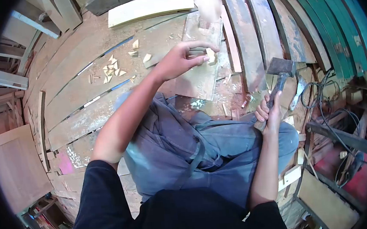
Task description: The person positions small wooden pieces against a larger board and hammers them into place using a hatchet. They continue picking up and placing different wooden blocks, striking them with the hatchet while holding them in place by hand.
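My left hand [178,62] reaches over a flat board [196,85] on the floor, thumb and fingers closed round a small pale wood piece [211,57]. In my right hand [270,113] is a hammer [281,81], gripped by its handle above my right knee. Its dark, blocky head points away from me, up and to the right. Left of my left hand lie a few pale wood wedges [146,58] and a small heap of similar offcuts [111,70].
Beyond the board rests a long pale plank [151,7]. Several long timbers [246,32] run along the right, beside green slats [335,20]. Black cables [320,99] lie tangled to the right of the hammer. A wooden panel [19,166] stands at the far left.
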Motion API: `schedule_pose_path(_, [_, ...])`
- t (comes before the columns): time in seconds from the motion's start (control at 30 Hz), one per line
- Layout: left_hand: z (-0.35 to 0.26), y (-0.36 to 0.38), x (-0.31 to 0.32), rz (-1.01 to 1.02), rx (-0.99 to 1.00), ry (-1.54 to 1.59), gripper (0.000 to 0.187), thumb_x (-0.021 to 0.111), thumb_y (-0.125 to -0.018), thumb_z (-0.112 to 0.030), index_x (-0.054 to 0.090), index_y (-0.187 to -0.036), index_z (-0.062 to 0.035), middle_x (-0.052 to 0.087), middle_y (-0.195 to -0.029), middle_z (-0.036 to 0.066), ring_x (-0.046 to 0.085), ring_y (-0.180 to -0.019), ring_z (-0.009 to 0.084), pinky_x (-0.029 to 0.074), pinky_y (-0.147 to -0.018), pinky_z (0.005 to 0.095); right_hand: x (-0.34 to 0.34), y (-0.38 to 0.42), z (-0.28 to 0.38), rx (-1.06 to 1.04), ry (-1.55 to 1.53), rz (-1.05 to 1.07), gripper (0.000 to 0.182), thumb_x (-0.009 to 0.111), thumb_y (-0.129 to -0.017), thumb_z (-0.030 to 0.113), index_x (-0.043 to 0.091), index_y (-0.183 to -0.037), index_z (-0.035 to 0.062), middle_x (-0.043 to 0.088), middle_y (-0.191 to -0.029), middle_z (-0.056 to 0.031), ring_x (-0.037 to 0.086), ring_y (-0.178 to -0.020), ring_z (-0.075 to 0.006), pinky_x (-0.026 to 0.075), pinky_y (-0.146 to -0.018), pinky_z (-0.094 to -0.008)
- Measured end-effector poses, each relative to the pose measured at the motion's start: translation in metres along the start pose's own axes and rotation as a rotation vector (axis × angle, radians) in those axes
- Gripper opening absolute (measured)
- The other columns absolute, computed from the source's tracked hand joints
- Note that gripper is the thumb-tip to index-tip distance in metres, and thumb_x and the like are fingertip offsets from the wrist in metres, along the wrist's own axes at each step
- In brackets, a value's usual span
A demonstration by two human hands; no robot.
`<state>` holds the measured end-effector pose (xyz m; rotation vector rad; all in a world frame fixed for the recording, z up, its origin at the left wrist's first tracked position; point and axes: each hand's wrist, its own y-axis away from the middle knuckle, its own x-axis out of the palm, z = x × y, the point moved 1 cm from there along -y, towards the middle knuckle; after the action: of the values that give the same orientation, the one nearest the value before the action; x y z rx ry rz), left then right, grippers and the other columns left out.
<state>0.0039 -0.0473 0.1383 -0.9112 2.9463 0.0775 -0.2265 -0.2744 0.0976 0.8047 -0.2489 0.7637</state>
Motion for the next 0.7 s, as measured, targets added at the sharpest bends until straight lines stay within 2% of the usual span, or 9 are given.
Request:
schedule_pose_path(0.07, [-0.001,0.012,-0.007,-0.021,-0.134,-0.107,0.029,0.065,-0.092,-0.01,0.066,-0.12,-0.0072,0.067,-0.116,0.003,0.062,-0.1,0.0091,0.05,-0.088,0.0256,-0.001,-0.001,-0.002,-0.003,0.04,-0.016,0.048,0.043,-0.098,0.057,0.043,-0.087,0.0106,0.027,-0.053,0.0051,0.024,-0.037,-0.0047,0.02,-0.032,-0.022])
schedule_pose_path(0.13, [0.023,0.015,-0.005,-0.078,0.051,-0.162,0.028,0.065,-0.09,-0.009,0.067,-0.118,-0.0104,0.068,-0.112,0.003,0.063,-0.098,0.0113,0.051,-0.089,0.0285,0.001,-0.001,-0.005,-0.011,0.091,-0.036,0.049,0.043,-0.098,0.058,0.044,-0.086,0.0104,0.027,-0.053,0.0054,0.024,-0.037,-0.0048,0.02,-0.032,-0.0221])
schedule_pose_path(0.23, [0.057,0.018,0.005,-0.056,0.005,-0.305,0.029,0.065,-0.086,-0.005,0.068,-0.115,-0.011,0.069,-0.112,0.006,0.065,-0.098,0.0164,0.051,-0.09,0.0315,0.004,0.0,-0.012,-0.017,0.169,-0.072,0.048,0.043,-0.098,0.058,0.044,-0.086,0.0107,0.024,-0.052,0.0068,0.023,-0.037,-0.0042,0.02,-0.032,-0.0214])
schedule_pose_path(0.27, [0.072,0.019,0.01,-0.069,-0.076,-0.384,0.03,0.064,-0.084,-0.003,0.069,-0.112,-0.0111,0.069,-0.114,0.01,0.067,-0.099,0.023,0.051,-0.09,0.0338,0.005,0.0,-0.015,-0.01,0.193,-0.082,0.049,0.043,-0.098,0.058,0.045,-0.086,0.0105,0.024,-0.052,0.0069,0.023,-0.037,-0.0043,0.02,-0.032,-0.0216])
schedule_pose_path(0.4, [0.085,0.022,0.008,0.005,-0.163,-0.594,0.032,0.067,-0.082,-0.006,0.068,-0.113,-0.0126,0.069,-0.112,0.011,0.066,-0.1,0.0289,0.051,-0.09,0.0369,-0.005,-0.004,-0.025,0.015,0.281,-0.041,0.051,0.043,-0.098,0.059,0.043,-0.083,0.0102,0.025,-0.053,0.006,0.025,-0.038,-0.0053,0.022,-0.033,-0.023])
schedule_pose_path(0.6, [0.092,0.026,0.003,-0.055,-0.132,-0.548,0.03,0.07,-0.081,-0.01,0.069,-0.111,-0.0129,0.071,-0.108,0.012,0.068,-0.096,0.0251,0.052,-0.087,0.0362,-0.005,-0.003,-0.03,0.009,0.382,-0.049,0.05,0.043,-0.098,0.058,0.042,-0.083,0.0103,0.027,-0.052,0.0051,0.026,-0.038,-0.0066,0.024,-0.034,-0.0244])
schedule_pose_path(0.7, [0.082,0.025,-0.033,0.016,-0.192,-0.602,0.029,0.072,-0.081,-0.013,0.069,-0.109,-0.0115,0.072,-0.104,0.012,0.069,-0.095,0.0235,0.053,-0.084,0.0349,-0.011,-0.007,-0.034,0.008,0.456,-0.065,0.049,0.042,-0.099,0.058,0.042,-0.083,0.0108,0.027,-0.053,0.0052,0.027,-0.038,-0.0066,0.024,-0.034,-0.0244])
